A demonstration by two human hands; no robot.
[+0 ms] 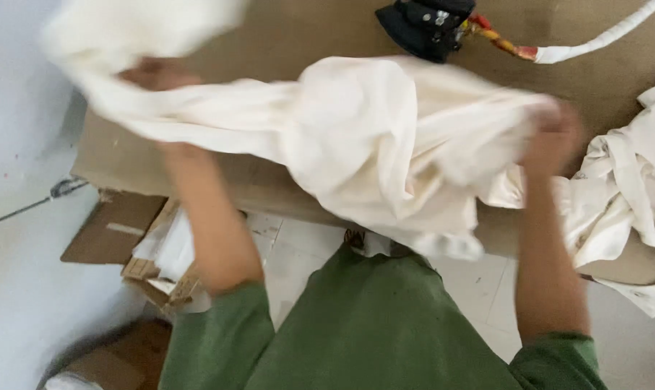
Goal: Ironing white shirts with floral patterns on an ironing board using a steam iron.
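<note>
A large cream-white cloth point(371, 137) is stretched between my two hands above a brown table point(284, 36). My left hand point(157, 74) grips the cloth's left end, raised and blurred by motion. At the right, my right hand point(555, 137) holds the other end, fingers closed on the fabric. The middle of the cloth sags toward the table's front edge and hangs over it. My green sleeves and green clothing show at the bottom.
A heap of more cream cloth point(631, 188) lies at the table's right end. A black device point(425, 25) with a white-wrapped cable point(602, 40) sits at the far edge. Cardboard pieces point(114, 227) lie on the pale tiled floor at left.
</note>
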